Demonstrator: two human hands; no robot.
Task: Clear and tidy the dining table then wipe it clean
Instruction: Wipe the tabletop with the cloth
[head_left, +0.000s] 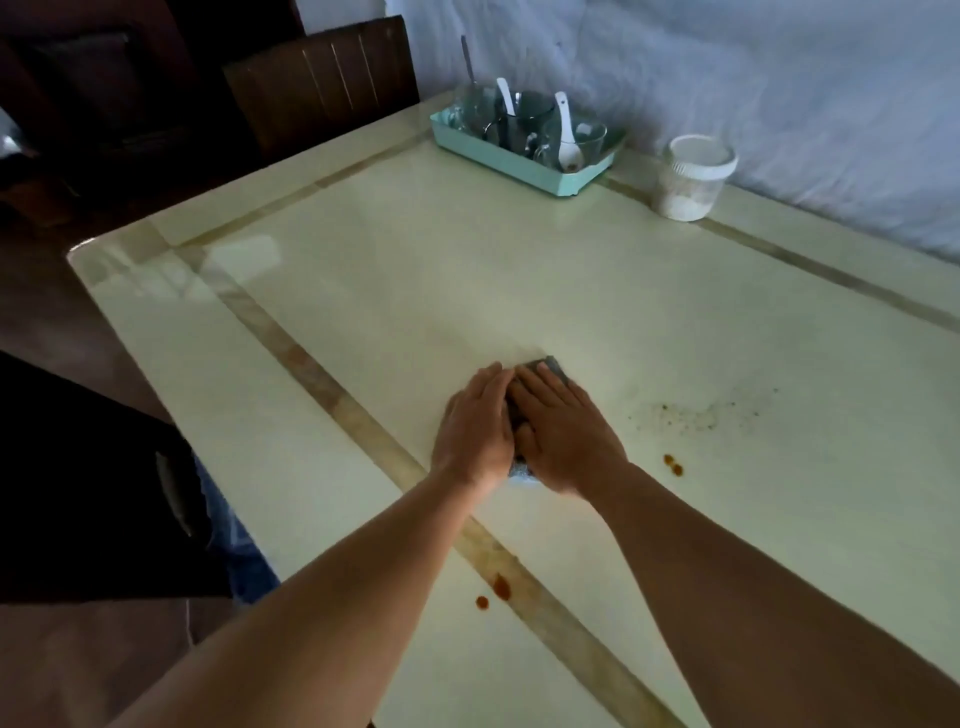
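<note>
Your left hand (475, 426) and right hand (563, 428) lie side by side, fingers flat and straight, pressing a grey cloth (553, 366) onto the cream tabletop (363, 291); neither hand curls round it. Right of the cloth sits a scatter of dark crumbs (696, 413) and two reddish spots (674, 465). More red drops (496, 592) lie nearer you than the cloth. Beyond the cloth, by the wall, stand a teal tray (519, 166) of glass cups and spoons, and a lidded jar (693, 176).
</note>
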